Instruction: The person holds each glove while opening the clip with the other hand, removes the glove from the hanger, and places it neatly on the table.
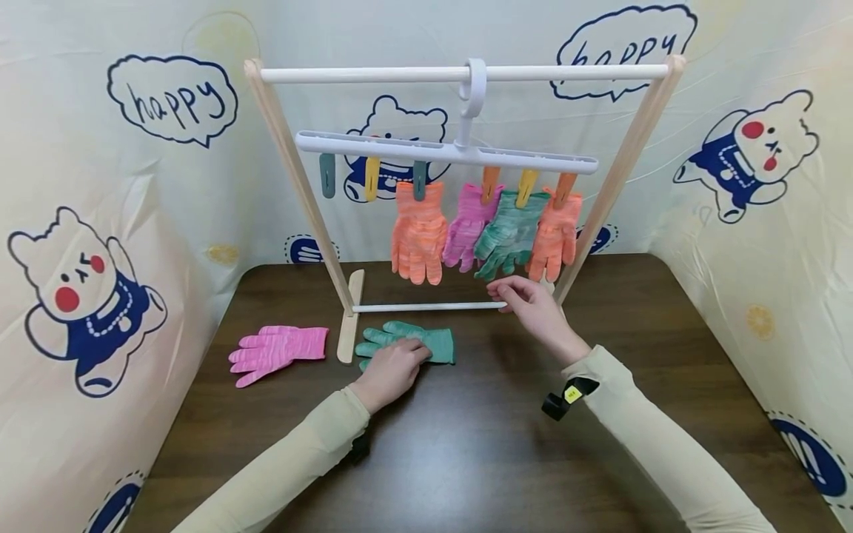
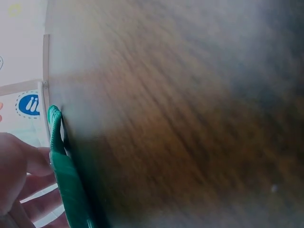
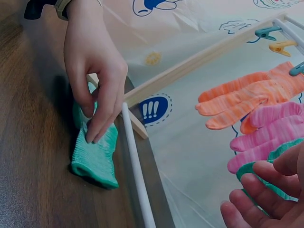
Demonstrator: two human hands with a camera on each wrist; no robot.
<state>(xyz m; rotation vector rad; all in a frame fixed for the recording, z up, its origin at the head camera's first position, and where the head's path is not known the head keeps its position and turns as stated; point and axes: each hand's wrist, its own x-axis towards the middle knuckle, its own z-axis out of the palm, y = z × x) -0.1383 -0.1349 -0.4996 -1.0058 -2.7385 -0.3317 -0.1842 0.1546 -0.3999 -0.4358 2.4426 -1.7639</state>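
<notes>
While gloves hang clipped on the rack (image 1: 466,74), two hands work below.
Head view: left hand (image 1: 389,370) lies on the green glove (image 1: 436,342) on the table (image 1: 466,444), fingers nearly straight; right hand (image 1: 533,307) hovers relaxed, empty. Right wrist view: left fingers (image 3: 97,118) press that glove.

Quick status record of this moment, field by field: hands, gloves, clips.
left hand: fingers on the green glove lying on the table
right hand: open, below the hanging green glove, holding nothing
pink glove: flat on table, left of the rack foot
hanging: four gloves clipped
free clips: three, at the left end of the hanger
</notes>
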